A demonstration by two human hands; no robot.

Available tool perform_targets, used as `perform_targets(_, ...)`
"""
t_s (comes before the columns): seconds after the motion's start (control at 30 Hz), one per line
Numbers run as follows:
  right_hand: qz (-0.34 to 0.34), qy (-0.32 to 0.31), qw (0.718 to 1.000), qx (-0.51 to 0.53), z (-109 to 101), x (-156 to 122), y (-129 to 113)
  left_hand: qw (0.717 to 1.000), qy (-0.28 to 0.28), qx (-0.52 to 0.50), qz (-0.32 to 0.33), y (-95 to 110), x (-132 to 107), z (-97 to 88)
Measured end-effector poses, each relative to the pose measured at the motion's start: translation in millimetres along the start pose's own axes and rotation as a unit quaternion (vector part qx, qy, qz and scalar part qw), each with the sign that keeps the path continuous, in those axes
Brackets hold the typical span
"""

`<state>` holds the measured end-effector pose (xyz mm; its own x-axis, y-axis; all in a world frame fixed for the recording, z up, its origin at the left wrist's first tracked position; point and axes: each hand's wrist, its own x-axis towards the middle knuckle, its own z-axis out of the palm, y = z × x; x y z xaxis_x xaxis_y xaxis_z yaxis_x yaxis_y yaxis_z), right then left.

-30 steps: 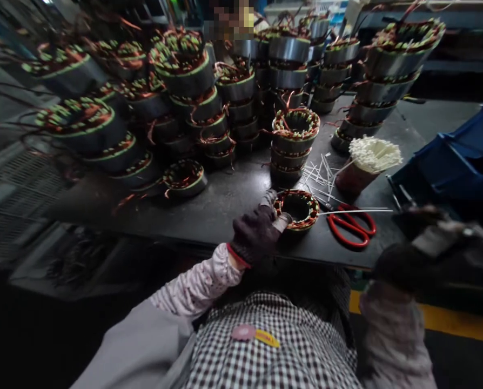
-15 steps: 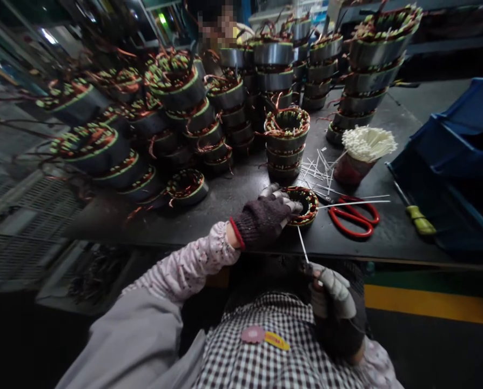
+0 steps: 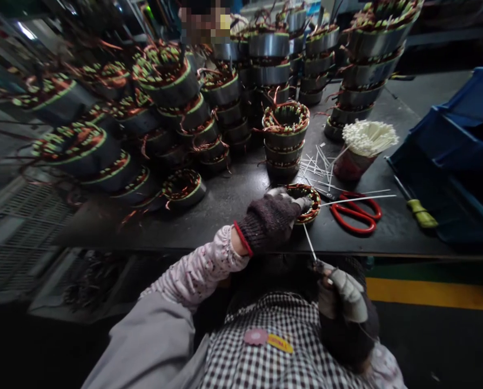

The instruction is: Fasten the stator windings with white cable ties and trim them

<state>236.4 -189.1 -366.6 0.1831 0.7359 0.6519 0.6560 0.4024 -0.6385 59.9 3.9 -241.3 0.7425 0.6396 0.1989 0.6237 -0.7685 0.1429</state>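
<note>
My left hand (image 3: 272,216), in a dark knit glove, rests closed on a flat stator ring with copper windings (image 3: 308,200) near the front edge of the dark table (image 3: 225,205). My right hand (image 3: 342,294), gloved too, is down by my chest below the table edge, pinching the end of a thin white cable tie (image 3: 309,243) that runs up to the stator. Another white tie (image 3: 359,199) sticks out of the stator to the right, lying across the red scissors (image 3: 357,213).
Tall stacks of wound stators (image 3: 176,102) fill the back and left of the table. A short stack (image 3: 286,138) stands just behind the ring. A cup of white ties (image 3: 361,148), loose ties (image 3: 318,165), a yellow-handled tool (image 3: 420,213) and blue bins (image 3: 464,135) lie right.
My right hand came in from the far right to my chest and now pinches a white tie pulled from the stator. The left hand stayed on the stator.
</note>
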Motion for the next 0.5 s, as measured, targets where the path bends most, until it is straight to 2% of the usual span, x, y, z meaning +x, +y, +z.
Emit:
perform_targets(0.07, -0.064, 0.037, 0.997, -0.027, 8, 18, -11, 1.0, 0.001, -0.011, -0.006, -1, 0, 0.5)
perform_targets(0.13, -0.096, 0.047, 0.993, -0.043, 15, 32, -20, 1.0, -0.002, -0.023, -0.012, -1, -1, 1.1)
perform_targets(0.3, -0.045, 0.022, 0.999, 0.003, 25, 37, -20, 0.999, 0.0, -0.025, -0.045, 4, -1, 8.0)
perform_targets(0.43, -0.026, 0.012, 0.998, 0.052, 36, 43, -2, 0.993, 0.077, -0.017, -0.089, 9, -7, 23.6)
perform_targets(0.5, -0.021, 0.02, 0.996, 0.083, 38, 52, 4, 0.987, 0.112, -0.052, -0.101, 8, -9, 33.4)
